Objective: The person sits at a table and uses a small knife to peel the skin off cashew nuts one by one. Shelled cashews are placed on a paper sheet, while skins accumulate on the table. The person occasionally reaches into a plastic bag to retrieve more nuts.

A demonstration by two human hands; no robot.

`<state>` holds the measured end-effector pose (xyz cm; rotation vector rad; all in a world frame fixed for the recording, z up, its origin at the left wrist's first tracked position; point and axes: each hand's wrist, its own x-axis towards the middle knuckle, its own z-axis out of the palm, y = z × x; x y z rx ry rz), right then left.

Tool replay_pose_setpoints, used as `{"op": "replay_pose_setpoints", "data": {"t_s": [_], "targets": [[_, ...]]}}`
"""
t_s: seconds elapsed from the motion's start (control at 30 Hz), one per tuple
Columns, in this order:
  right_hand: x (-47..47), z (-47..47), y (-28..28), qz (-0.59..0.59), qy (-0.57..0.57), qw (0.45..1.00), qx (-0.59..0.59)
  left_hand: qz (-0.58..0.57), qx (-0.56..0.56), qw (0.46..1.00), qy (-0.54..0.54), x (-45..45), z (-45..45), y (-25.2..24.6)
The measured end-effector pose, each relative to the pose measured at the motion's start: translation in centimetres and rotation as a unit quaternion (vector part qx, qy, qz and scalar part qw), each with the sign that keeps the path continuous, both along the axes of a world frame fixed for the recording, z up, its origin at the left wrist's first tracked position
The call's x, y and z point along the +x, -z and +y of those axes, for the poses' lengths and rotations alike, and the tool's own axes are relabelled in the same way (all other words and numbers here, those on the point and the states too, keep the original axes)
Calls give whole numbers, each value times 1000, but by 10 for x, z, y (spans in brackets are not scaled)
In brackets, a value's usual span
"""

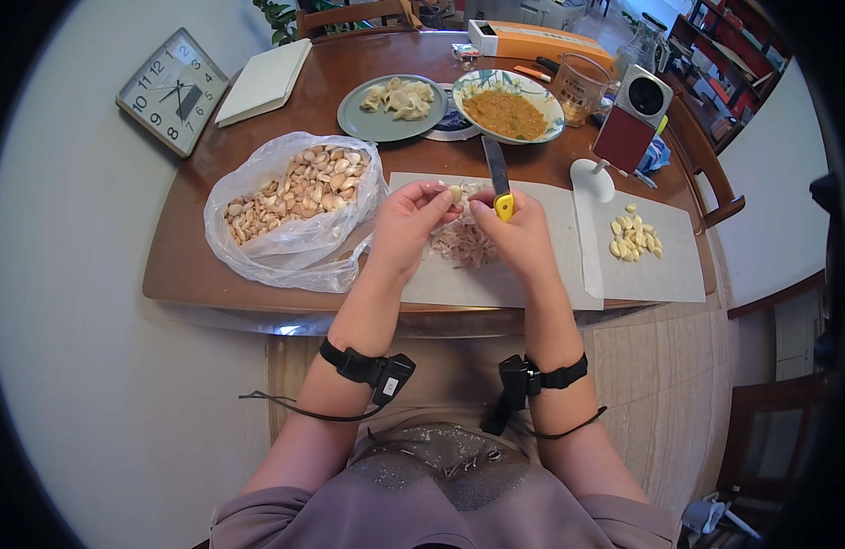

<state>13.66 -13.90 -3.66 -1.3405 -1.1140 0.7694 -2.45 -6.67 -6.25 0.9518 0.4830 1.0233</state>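
Between its thumb and fingers, my left hand (417, 213) holds a garlic clove (455, 194). Close to its right, my right hand (522, 223) grips a knife (498, 171) by its yellow handle, the blade pointing away from me. Papery garlic skins (463, 241) lie under and between the hands on a white paper sheet (546, 274). To the left, an open clear plastic bag (292, 264) holds many unpeeled garlic cloves (312, 185). At the right, a group of peeled cloves (633, 237) rests on another white sheet (669, 281).
Beyond the hands stand a green plate (353, 127) of dumplings and a patterned bowl (556, 113) of orange-brown food. A square clock (175, 92) and a white book (264, 82) are back left. A clear plastic jug (581, 89) and a device on a round white stand (592, 180) are at right.
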Motion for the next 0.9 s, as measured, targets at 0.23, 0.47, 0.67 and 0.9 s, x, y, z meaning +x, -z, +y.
{"op": "replay_pose_setpoints", "data": {"t_s": [0.23,0.47,0.67,0.9], "targets": [[-11,3,0,-11,28,1000,-8,67,75,994,-40,8,-6,-3],[-10,4,-4,-104,70,992,-1,138,137,978,-69,8,-7,-1],[-9,-1,-11,-201,91,975,5,189,226,951,-95,7,-4,3],[-9,1,-3,-136,90,986,28,137,107,983,-62,5,-5,-1]]}}
